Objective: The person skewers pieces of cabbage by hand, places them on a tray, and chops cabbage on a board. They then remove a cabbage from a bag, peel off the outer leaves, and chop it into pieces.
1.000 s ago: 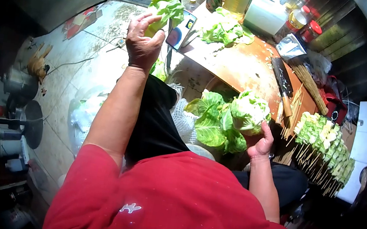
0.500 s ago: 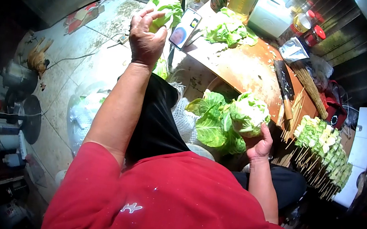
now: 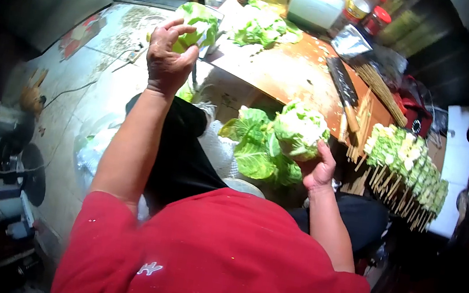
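Observation:
Raised at the upper left, my left hand [image 3: 170, 53] pinches a loose green cabbage leaf [image 3: 203, 26] between thumb and fingers. The leaf hangs in front of a phone [image 3: 213, 15], covering most of it. My right hand [image 3: 318, 171] is wrapped around the lower right side of a pale cabbage head [image 3: 300, 129], held in front of the table's near edge. Large outer cabbage leaves [image 3: 255, 150] lie below and left of the head. A pile of torn cabbage leaves [image 3: 260, 25] rests on the orange tabletop [image 3: 296, 67].
A cleaver [image 3: 344, 90] lies on the table beside bare wooden skewers [image 3: 362, 121] and a bundle of thin sticks [image 3: 384, 93]. Skewered cabbage [image 3: 406, 167] is stacked at the right. Bottles and a white jug [image 3: 315, 3] line the back. An animal [image 3: 32, 93] is on the floor at left.
The view has shifted, so most things sit further left. The leaf in my left hand has moved down and now hides most of the phone. My right hand still holds the cabbage head.

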Demonstrator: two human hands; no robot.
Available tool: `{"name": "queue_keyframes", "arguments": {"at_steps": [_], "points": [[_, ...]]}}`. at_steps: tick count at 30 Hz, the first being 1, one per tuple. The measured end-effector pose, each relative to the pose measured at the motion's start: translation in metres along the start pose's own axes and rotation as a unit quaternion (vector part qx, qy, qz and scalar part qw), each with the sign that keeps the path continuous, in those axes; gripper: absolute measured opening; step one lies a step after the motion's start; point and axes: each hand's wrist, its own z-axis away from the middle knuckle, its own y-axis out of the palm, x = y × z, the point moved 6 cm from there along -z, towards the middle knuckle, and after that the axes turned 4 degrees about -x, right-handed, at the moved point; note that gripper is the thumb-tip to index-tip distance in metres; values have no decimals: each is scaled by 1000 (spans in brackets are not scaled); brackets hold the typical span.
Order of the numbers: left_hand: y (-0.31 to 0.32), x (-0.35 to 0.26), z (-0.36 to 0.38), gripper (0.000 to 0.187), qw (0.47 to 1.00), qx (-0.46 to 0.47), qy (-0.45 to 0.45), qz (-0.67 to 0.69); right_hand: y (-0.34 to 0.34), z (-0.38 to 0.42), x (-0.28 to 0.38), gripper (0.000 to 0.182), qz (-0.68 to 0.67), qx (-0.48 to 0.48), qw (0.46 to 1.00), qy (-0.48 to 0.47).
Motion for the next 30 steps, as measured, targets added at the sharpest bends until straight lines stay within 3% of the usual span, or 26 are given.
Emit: {"name": "queue_keyframes", "arguments": {"at_steps": [2,6,8,9,10,12,13,14,16,20,21,23,24,28,30], "points": [[18,-14,10,31,987,112,-23,115,0,0,4,54,-6,-6,1000,-17],[52,-53,46,38,894,353,-4,277,10,5,18,54,-16,30,999,-41],[62,-71,61,42,848,424,-28,317,9,7,23,52,-13,40,997,-59],[64,-78,67,41,850,422,-21,315,16,11,29,53,-24,57,995,-81],[66,-82,75,42,829,445,-58,333,20,15,32,53,-25,55,995,-83],[78,-87,109,53,721,495,-260,409,27,22,38,56,1,52,992,-112],[78,-98,121,71,623,488,-369,488,27,24,36,68,-8,41,994,-98],[76,-108,130,90,589,484,-407,503,30,27,36,68,-9,40,994,-98],[74,-126,143,101,549,460,-438,544,43,33,42,74,88,80,981,-151],[67,-142,135,106,475,359,-548,588,59,44,38,87,217,106,958,-152],[67,-139,138,106,478,358,-547,587,61,43,38,87,216,109,958,-153],[64,-127,139,103,548,337,-490,588,66,46,37,89,255,129,942,-177],[62,-124,138,103,550,338,-490,586,67,46,36,89,252,131,942,-178],[53,-114,125,94,515,325,-484,629,79,49,32,100,271,209,927,-151],[49,-108,125,82,446,304,-543,643,83,47,32,94,237,212,933,-165]]}}
